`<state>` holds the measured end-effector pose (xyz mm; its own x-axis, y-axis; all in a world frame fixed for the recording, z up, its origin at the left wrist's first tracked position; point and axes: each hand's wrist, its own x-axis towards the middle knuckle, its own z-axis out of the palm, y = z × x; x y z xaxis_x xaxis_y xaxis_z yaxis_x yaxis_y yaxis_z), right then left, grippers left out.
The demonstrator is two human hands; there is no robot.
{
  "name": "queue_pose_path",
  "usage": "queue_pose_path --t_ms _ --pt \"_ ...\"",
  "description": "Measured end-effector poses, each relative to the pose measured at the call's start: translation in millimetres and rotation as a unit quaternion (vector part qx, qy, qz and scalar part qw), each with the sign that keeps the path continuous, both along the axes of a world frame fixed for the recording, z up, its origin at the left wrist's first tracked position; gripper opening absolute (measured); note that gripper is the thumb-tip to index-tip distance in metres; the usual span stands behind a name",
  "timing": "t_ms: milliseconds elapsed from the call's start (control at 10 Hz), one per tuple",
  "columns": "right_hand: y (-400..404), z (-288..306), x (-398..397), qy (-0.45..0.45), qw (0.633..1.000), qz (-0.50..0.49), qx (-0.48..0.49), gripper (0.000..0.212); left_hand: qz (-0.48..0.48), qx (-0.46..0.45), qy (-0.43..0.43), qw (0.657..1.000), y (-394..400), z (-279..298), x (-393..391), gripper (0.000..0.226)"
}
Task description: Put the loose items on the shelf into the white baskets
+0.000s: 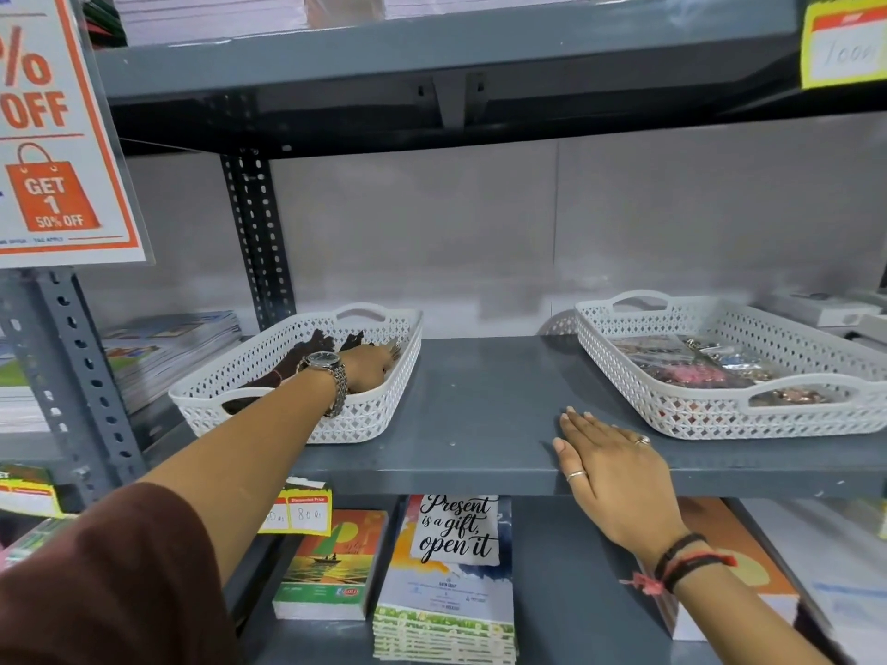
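Two white lattice baskets stand on the grey shelf (480, 415). The left basket (365, 419) holds dark brown items (297, 360). My left hand (367, 367), with a wristwatch, reaches down inside that basket among them; its fingers are hidden by the basket wall, so a grip does not show. The right basket (710, 415) contains several small packets of trinkets (696, 362). My right hand (609, 458) lies flat, palm down, on the shelf's front edge between the baskets, fingers together and holding nothing.
An upper shelf (432, 55) hangs close overhead. A perforated upright post (257, 232) stands behind the left basket. Stacked books (168, 348) lie left of it. Notebooks (446, 578) fill the shelf below. A sale sign (57, 136) hangs at the left.
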<state>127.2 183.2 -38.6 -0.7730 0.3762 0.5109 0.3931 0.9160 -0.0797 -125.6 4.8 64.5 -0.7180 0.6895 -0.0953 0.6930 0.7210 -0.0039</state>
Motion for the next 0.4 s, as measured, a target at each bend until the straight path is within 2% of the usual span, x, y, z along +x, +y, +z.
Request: queue_pose_path --t_ms 100,300,400 --pt "0 0 1 -0.002 1.000 -0.001 -0.001 0.076 -0.004 0.014 -0.022 1.000 2 -2 0 0.043" --pt "-1 0 -1 0.002 1.000 0.002 -0.005 0.073 0.012 0.075 0.019 0.997 -4 17 -2 0.039" --pt "-1 0 0 0.003 1.000 -0.004 -0.025 0.074 0.051 0.196 0.112 0.973 -6 38 -2 0.040"
